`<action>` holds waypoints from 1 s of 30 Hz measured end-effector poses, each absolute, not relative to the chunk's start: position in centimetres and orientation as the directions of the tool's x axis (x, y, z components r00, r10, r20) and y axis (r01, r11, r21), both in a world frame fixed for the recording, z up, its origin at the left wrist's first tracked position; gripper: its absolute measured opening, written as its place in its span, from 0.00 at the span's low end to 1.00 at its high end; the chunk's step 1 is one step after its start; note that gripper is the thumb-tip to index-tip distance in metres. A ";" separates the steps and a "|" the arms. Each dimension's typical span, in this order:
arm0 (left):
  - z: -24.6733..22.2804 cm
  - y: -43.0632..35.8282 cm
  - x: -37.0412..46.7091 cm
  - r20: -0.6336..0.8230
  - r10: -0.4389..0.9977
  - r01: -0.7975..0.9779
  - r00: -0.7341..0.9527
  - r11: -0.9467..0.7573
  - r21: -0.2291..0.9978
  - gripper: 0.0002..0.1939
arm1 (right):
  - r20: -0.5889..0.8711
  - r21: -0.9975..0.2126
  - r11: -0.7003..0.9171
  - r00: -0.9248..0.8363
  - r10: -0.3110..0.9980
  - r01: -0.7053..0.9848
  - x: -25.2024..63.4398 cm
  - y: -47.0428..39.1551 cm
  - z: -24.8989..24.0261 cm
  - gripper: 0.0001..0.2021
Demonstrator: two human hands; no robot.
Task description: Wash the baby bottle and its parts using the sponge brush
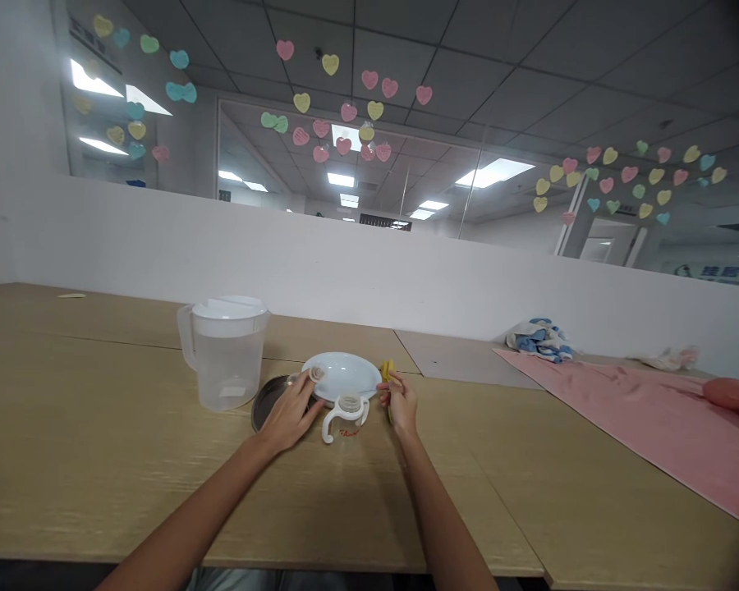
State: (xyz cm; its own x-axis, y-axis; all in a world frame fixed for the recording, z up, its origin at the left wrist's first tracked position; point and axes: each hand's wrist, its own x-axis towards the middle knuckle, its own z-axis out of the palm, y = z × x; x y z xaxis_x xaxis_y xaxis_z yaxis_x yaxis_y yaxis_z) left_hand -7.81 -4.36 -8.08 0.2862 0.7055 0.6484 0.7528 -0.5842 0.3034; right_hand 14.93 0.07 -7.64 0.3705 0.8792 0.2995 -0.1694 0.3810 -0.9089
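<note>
The clear bottle [346, 421] stands back from the table's [98, 460] front edge, between your hands; keep both wrists clear of it. Your left hand [291, 414] reaches flat to the plate's [345, 373] rim, your right [401, 402] curls narrowly; I cannot tell what either holds.

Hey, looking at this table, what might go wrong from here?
The clear jar stands between the left hand and the right hand, so a sideways bump might topple it. The left hand reaches across the dark round dish, so a low wrist could nudge it. The pitcher stands close beside that dish and might get jostled.
</note>
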 end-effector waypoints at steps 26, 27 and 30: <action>-8.0 -5.9 -6.7 0.631 0.638 0.797 0.441 -0.602 0.052 0.19 | 0.400 -0.849 0.325 -0.104 0.911 -0.418 13.6 -2.2 -5.3 0.15; -8.0 -5.9 -6.7 0.631 0.637 0.795 0.444 -0.604 0.051 0.19 | 0.407 -0.851 0.341 -0.093 0.909 -0.400 13.5 -2.1 -5.4 0.15; -8.1 -5.9 -6.7 0.629 0.639 0.799 0.444 -0.600 0.046 0.19 | 0.437 -0.850 0.394 -0.049 0.898 -0.350 13.7 -1.6 -5.7 0.15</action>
